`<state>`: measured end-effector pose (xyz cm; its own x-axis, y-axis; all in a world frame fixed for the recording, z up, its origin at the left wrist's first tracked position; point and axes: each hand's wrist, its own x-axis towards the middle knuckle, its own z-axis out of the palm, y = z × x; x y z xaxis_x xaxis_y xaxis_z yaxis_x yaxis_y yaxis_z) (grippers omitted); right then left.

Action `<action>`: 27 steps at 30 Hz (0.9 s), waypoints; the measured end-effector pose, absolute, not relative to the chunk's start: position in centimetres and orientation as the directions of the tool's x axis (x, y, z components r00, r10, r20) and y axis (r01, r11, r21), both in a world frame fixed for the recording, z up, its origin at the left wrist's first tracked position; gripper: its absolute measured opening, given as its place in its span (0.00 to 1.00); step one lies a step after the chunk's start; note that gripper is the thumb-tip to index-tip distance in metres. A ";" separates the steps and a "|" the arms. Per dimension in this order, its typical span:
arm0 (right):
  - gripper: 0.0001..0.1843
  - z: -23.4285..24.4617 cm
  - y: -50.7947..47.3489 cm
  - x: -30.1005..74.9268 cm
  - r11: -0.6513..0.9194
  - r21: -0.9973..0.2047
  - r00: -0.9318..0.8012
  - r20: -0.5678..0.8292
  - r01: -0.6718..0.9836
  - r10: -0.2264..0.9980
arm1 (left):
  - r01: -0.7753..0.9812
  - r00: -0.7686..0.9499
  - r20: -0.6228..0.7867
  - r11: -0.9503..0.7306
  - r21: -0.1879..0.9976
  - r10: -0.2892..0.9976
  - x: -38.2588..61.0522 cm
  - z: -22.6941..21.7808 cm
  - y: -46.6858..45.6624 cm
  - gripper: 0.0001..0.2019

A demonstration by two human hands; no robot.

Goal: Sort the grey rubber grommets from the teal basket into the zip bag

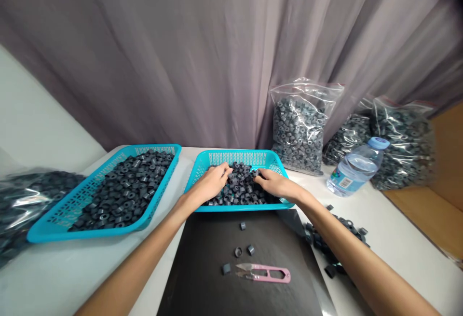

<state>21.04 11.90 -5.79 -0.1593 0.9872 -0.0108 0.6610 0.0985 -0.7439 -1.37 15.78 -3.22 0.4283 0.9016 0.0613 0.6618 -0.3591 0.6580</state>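
Observation:
Both hands reach into the middle blue plastic basket [238, 208], which holds a heap of small dark grey plastic rings [243, 185]. My left hand [213, 181] is on the heap's left side, fingers curled and thumb close to them; whatever its fingertips hold is hidden. At the right side, my right hand [273, 182] has thumb and fingers closed around what looks like one of the grey rings. Below the basket lies a dark mat [206, 258] with several loose grey rings and pink-handled thread snips [269, 273], blades pointing left.
To the left stands another blue basket [159, 210] full of grey rings, beside a clear bag [32, 200]. At the right are a filled zip bag [298, 132], more bags [401, 142], a water bottle [358, 169], a loose pile [343, 239] and a cardboard box [444, 161].

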 end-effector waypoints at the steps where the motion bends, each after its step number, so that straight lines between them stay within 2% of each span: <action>1: 0.09 -5.7 11.8 21.1 0.080 -0.762 -0.142 -0.016 0.643 0.990 | 0.644 0.401 0.061 -0.329 0.691 0.914 -1.4 -3.2 16.0 0.10; 7: 0.10 -5.5 11.6 21.3 -0.034 -0.877 -0.056 -0.069 0.479 0.996 | 0.453 0.277 -0.071 -0.065 0.889 0.958 -1.2 -3.0 16.3 0.07; 12: 0.05 -5.5 11.4 21.0 -0.112 -0.957 -0.072 -0.136 0.266 0.988 | 0.249 0.287 -0.222 0.151 0.957 0.932 -0.9 -1.8 15.4 0.06; 20: 0.07 -3.6 10.0 20.7 -0.193 -0.981 -0.095 -0.192 -0.004 0.977 | -0.071 0.412 -0.353 0.415 0.907 0.840 -1.1 -0.5 15.3 0.13; 27: 0.10 -3.2 9.8 20.3 -0.219 -0.946 -0.101 -0.200 -0.241 0.975 | -0.252 0.470 -0.341 0.494 0.832 0.814 -1.3 -0.9 14.9 0.12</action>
<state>20.27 9.82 -3.19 -0.1005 0.9747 -0.1996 -0.2413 -0.2185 -0.9455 -1.34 14.89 -0.89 0.4703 0.8140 -0.3410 -0.2517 0.4940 0.8322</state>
